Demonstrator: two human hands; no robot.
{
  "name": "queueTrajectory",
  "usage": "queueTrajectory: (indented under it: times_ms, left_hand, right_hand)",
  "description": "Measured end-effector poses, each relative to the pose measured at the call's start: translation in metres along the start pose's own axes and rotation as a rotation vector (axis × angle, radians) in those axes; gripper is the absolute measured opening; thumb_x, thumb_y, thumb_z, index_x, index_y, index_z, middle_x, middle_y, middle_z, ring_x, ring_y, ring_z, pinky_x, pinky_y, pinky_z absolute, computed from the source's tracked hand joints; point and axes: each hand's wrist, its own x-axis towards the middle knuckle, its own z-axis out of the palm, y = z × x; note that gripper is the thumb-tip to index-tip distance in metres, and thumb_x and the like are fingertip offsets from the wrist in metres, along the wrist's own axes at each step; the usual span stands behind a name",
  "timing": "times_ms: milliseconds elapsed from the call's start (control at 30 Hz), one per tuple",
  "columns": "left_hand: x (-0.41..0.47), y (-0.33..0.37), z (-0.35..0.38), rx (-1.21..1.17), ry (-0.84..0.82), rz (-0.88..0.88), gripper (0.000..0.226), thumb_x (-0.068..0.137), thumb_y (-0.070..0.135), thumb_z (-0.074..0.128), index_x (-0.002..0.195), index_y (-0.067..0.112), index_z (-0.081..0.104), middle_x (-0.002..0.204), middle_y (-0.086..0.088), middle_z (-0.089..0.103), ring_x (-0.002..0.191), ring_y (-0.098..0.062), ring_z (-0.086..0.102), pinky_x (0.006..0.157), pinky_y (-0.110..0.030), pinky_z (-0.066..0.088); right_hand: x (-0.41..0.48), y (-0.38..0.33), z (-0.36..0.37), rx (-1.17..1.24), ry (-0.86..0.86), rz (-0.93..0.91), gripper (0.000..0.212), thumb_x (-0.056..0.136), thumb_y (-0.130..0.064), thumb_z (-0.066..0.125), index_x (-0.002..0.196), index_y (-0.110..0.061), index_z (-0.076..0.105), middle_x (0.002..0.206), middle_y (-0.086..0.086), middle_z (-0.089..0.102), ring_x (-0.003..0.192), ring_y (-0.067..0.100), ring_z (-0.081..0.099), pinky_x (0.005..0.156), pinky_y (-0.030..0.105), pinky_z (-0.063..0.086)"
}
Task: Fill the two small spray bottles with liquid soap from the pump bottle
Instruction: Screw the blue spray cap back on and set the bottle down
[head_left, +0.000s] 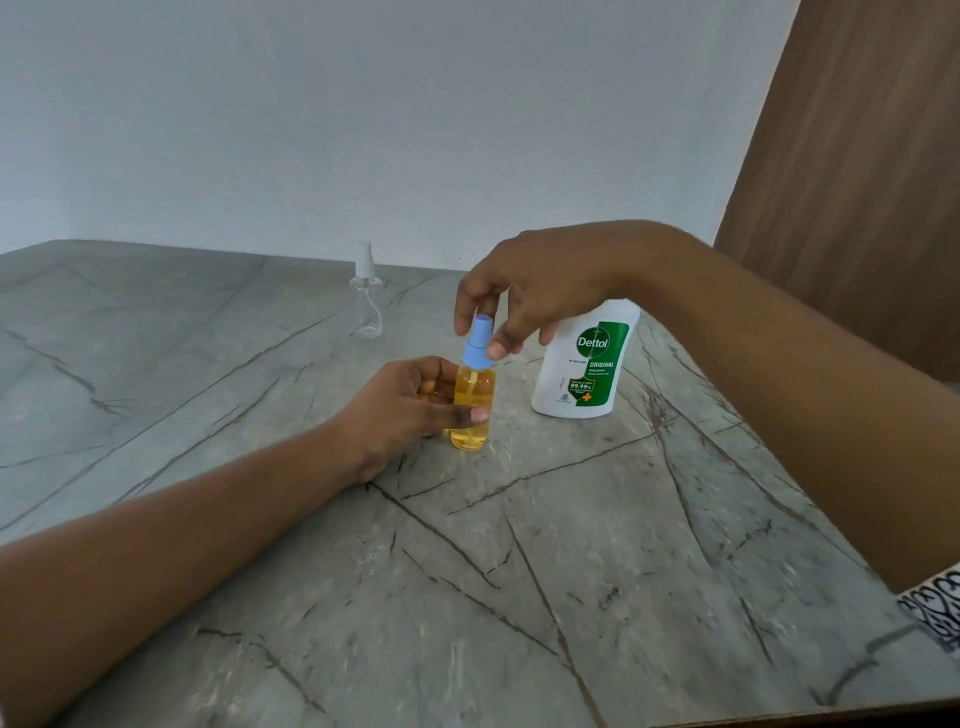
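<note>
amber spray bottle (472, 400) clear of edges; left grip (400, 410) wraps it, right grip (535, 291) pinches cap (478, 343).

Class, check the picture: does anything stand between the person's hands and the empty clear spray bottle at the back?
Nothing visible does. The empty spray bottle stands alone on the table beyond the left hand, which holds the filled bottle, while the right hand pinches its blue cap. The soap bottle sits off to the right.

"Dettol ORIGINAL 99.99%" on pump bottle (582, 364)
</note>
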Motion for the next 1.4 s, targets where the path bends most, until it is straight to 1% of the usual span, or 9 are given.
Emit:
queueTrajectory:
  times_ms: [167, 367, 467, 600, 733, 1033, 1200, 1300, 1400]
  left_hand:
    - [0.001, -0.001, -0.001, 0.017, 0.012, -0.008, 0.05, 0.055, 0.023, 0.077, 0.101, 0.011, 0.064, 0.093, -0.006, 0.072, 0.088, -0.021, 0.069, 0.084, -0.035, 0.052]
    - [-0.002, 0.001, 0.001, 0.047, 0.019, -0.011, 0.05, 0.056, 0.023, 0.077, 0.103, 0.009, 0.064, 0.095, -0.007, 0.071, 0.091, -0.022, 0.067, 0.089, -0.037, 0.051]
    - [-0.002, 0.002, 0.002, 0.027, 0.016, -0.007, 0.048, 0.057, 0.021, 0.076, 0.101, 0.007, 0.064, 0.095, -0.01, 0.071, 0.09, -0.023, 0.068, 0.086, -0.035, 0.053]
    - [-0.002, 0.0, 0.001, 0.033, 0.015, -0.02, 0.038, 0.068, 0.011, 0.076, 0.103, 0.008, 0.064, 0.097, -0.01, 0.071, 0.089, -0.021, 0.068, 0.082, -0.031, 0.054]
    - [-0.002, 0.0, 0.0, 0.042, 0.035, -0.011, 0.032, 0.07, 0.008, 0.076, 0.1, 0.008, 0.064, 0.092, -0.01, 0.07, 0.083, -0.02, 0.067, 0.079, -0.031, 0.054]
    - [-0.003, 0.0, 0.0, -0.017, 0.029, 0.002, 0.048, 0.056, 0.02, 0.078, 0.1, 0.006, 0.064, 0.094, -0.013, 0.07, 0.088, -0.026, 0.067, 0.081, -0.036, 0.054]
    - [-0.003, 0.002, 0.001, 0.015, 0.017, 0.012, 0.038, 0.064, 0.012, 0.077, 0.1, 0.008, 0.065, 0.091, -0.007, 0.071, 0.085, -0.02, 0.068, 0.081, -0.031, 0.055]
    - [-0.004, 0.002, 0.003, 0.027, 0.036, 0.019, 0.029, 0.068, 0.006, 0.076, 0.095, 0.008, 0.065, 0.086, -0.005, 0.071, 0.082, -0.019, 0.068, 0.08, -0.03, 0.055]
    - [-0.004, 0.003, 0.003, 0.065, 0.064, 0.044, 0.027, 0.066, 0.006, 0.078, 0.09, 0.01, 0.065, 0.084, -0.005, 0.071, 0.081, -0.019, 0.068, 0.083, -0.034, 0.054]
  right_hand:
    - [0.006, -0.006, 0.007, -0.092, 0.061, 0.009, 0.017, 0.086, -0.025, 0.068, 0.095, -0.011, 0.066, 0.071, -0.003, 0.07, 0.061, 0.008, 0.068, 0.057, 0.019, 0.053]
    - [0.016, -0.019, 0.023, -0.352, 0.194, 0.235, 0.062, 0.084, -0.066, 0.049, 0.05, -0.014, 0.055, 0.042, -0.006, 0.052, 0.044, 0.008, 0.05, 0.061, 0.027, 0.042]
    - [0.011, -0.018, 0.017, -0.277, 0.29, 0.256, 0.069, 0.076, -0.078, 0.04, 0.064, -0.015, 0.062, 0.052, -0.004, 0.057, 0.047, 0.008, 0.052, 0.056, 0.024, 0.039]
    - [0.003, -0.006, 0.009, 0.008, -0.048, 0.069, 0.039, 0.082, -0.044, 0.066, 0.112, -0.021, 0.058, 0.095, -0.002, 0.066, 0.068, 0.007, 0.066, 0.051, 0.017, 0.048]
    - [0.013, 0.005, 0.022, 0.066, 0.031, -0.031, 0.023, 0.081, -0.029, 0.073, 0.094, -0.012, 0.063, 0.075, 0.0, 0.069, 0.063, 0.009, 0.067, 0.052, 0.017, 0.049]
    - [0.024, -0.005, 0.052, -0.151, 0.43, 0.276, 0.066, 0.076, -0.078, 0.044, 0.059, -0.015, 0.056, 0.053, -0.002, 0.053, 0.051, 0.012, 0.051, 0.059, 0.026, 0.041]
    - [0.0, 0.005, 0.043, 0.235, 0.199, 0.071, 0.042, 0.082, -0.052, 0.062, 0.103, -0.016, 0.059, 0.079, 0.003, 0.066, 0.05, 0.005, 0.054, 0.049, 0.019, 0.041]
    - [0.002, 0.014, 0.056, 0.3, 0.258, -0.001, 0.031, 0.082, -0.036, 0.07, 0.099, -0.012, 0.06, 0.086, 0.009, 0.067, 0.05, 0.006, 0.053, 0.054, 0.019, 0.042]
    - [0.002, 0.015, 0.066, 0.389, 0.363, -0.01, 0.03, 0.079, -0.038, 0.073, 0.088, -0.013, 0.06, 0.07, 0.003, 0.062, 0.047, 0.007, 0.052, 0.06, 0.024, 0.042]
